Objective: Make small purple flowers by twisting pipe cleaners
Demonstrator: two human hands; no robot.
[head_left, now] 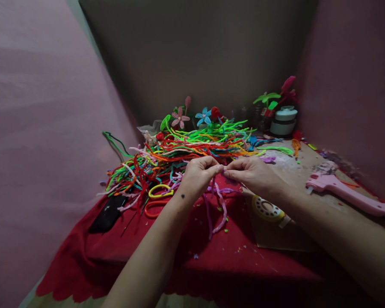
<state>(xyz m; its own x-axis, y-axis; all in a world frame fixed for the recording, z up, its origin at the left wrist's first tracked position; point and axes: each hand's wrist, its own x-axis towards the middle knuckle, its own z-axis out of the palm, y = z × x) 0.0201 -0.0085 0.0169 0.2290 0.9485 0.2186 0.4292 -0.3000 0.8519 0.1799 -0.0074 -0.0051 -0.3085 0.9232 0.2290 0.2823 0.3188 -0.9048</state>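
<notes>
My left hand (201, 172) and my right hand (250, 172) meet over the middle of the table, fingertips nearly touching. Each pinches a light purple pipe cleaner (223, 212), whose fuzzy ends hang below in loose bends. The exact spot between the fingertips is small and partly hidden. Behind the hands spreads a big heap of pipe cleaners (199, 147) in green, red, orange, white and other colours. Left of my left wrist lie scissors (159, 192) with one yellow and one red handle loop.
A black phone (108, 214) lies at the left on the red tablecloth (231, 256). To the right are a tape roll (267, 208), a pink glue gun (349, 192) and a board (276, 237). Pipe-cleaner flowers (179, 117) and a lidded pale jar (284, 122) stand at the back.
</notes>
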